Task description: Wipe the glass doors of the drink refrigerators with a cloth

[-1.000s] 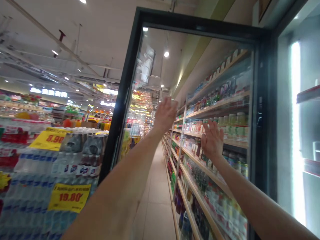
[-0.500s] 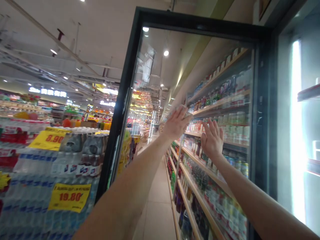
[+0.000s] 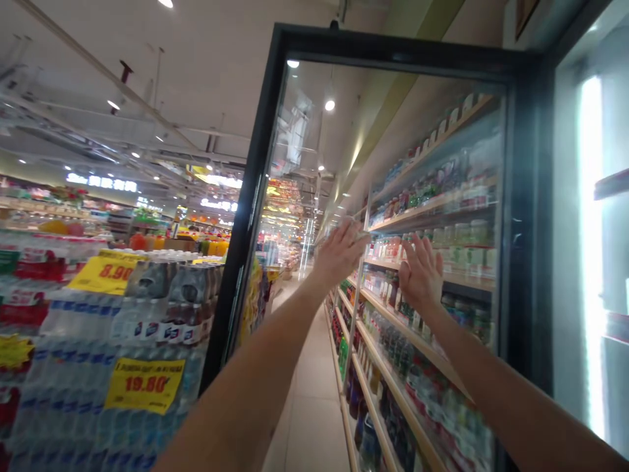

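Observation:
An open glass door (image 3: 393,58) with a black frame stands before me, and both my arms reach toward its pane. My left hand (image 3: 339,255) lies flat against the glass left of the middle, fingers stretched and angled up to the right. A thin pale piece that looks like a cloth (image 3: 364,237) pokes out past its fingertips; most of it is hidden under the hand. To the right, my right hand (image 3: 421,275) rests on the pane with its fingers raised and apart, holding nothing.
Shelves of bottles and jars (image 3: 472,246) show in the door's glass, along with a tiled floor (image 3: 314,419). At the right is the lit cooler interior (image 3: 594,262). Stacked bottle packs (image 3: 73,367) with yellow price signs (image 3: 145,385) stand at the left.
My left hand has slid slightly left and down over the glass, with the pale piece moving along. My right hand stays nearly in place. The whole view has shifted a little right.

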`<state>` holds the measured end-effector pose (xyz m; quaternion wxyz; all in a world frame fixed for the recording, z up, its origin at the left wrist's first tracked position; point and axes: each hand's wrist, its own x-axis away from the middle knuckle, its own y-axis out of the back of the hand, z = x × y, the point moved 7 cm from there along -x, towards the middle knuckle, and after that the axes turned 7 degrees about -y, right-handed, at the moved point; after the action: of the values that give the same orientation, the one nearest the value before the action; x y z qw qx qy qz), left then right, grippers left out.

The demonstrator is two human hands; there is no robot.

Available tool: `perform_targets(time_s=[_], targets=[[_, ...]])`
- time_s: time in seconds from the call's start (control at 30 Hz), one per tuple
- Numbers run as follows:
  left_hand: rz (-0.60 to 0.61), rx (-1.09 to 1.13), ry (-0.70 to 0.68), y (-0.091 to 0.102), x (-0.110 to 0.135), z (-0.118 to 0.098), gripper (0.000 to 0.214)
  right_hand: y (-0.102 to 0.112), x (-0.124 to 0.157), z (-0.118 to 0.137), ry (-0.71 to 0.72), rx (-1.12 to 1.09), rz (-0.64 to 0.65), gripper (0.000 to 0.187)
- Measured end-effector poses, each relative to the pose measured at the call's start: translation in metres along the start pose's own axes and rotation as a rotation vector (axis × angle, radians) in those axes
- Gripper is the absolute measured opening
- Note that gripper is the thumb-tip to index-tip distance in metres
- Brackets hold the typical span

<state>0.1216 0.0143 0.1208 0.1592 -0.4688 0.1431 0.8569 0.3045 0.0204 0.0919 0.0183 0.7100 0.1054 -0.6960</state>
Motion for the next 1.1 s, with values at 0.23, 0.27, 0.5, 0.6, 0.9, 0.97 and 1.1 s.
perform_targets(time_s=[0.23,0.27,0.5,0.6,0.9,0.97,1.1], targets=[[-0.255,-0.187,0.493,0.057,0.053,0.106,0.039,0.000,0.001,0.003,-0.020,0.004,-0.008,0.045],[-0.242,-0.179,0.459,0.050,0.051,0.092,0.039,0.000,0.001,0.003,-0.016,0.006,-0.012,0.044],[-0.034,-0.058,-0.165,0.000,0.035,-0.017,0.035,0.000,0.001,0.000,0.010,0.010,-0.014,0.045],[-0.146,-0.133,0.115,0.030,0.052,0.047,0.036,0.000,0.001,0.000,0.005,0.017,-0.019,0.045],[-0.110,-0.072,-0.028,0.000,0.054,-0.027,0.038,0.001,0.001,0.001,0.031,0.016,-0.059,0.044],[-0.033,-0.027,-0.193,-0.010,0.061,-0.053,0.039,0.001,0.002,0.001,0.039,0.014,-0.049,0.045],[-0.083,-0.102,0.013,0.021,0.092,0.010,0.039,-0.001,0.002,0.000,0.006,0.013,-0.025,0.046]])
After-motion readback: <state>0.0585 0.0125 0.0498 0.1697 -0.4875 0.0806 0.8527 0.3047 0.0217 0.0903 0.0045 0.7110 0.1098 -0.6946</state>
